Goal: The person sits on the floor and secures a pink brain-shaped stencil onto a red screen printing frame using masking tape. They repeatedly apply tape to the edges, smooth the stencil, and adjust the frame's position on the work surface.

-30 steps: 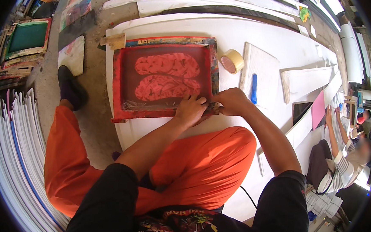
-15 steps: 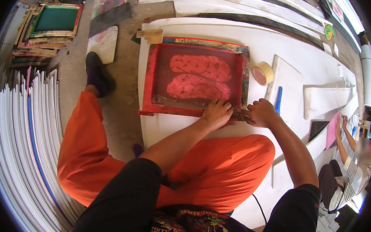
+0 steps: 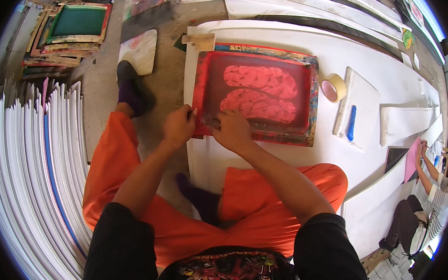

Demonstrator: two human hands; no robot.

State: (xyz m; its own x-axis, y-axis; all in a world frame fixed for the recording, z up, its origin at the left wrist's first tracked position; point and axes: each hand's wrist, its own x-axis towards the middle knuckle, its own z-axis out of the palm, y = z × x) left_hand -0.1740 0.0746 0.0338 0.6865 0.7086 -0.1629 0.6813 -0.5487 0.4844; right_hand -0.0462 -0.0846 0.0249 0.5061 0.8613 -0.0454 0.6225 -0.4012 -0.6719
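A red-framed printing screen (image 3: pixel 260 93) with two pink blotchy shapes on its mesh lies flat on a long white board (image 3: pixel 372 62). My left hand (image 3: pixel 178 125) grips the screen's near left corner. My right hand (image 3: pixel 231 130) presses on the near edge of the frame, fingers curled over it; whether it holds a tool I cannot tell. My legs in orange trousers are folded under me on the floor.
A tape roll (image 3: pixel 333 87) and a blue-handled tool (image 3: pixel 352 122) on a white panel lie right of the screen. White sheets (image 3: pixel 32 169) are stacked at my left. Green-meshed frames (image 3: pixel 77 23) lean far left. Another person (image 3: pixel 425 203) sits at the right edge.
Both hands have slid left along the screen's near edge, from its right corner to its left corner. The view has swung so the screen now sits more to the right.
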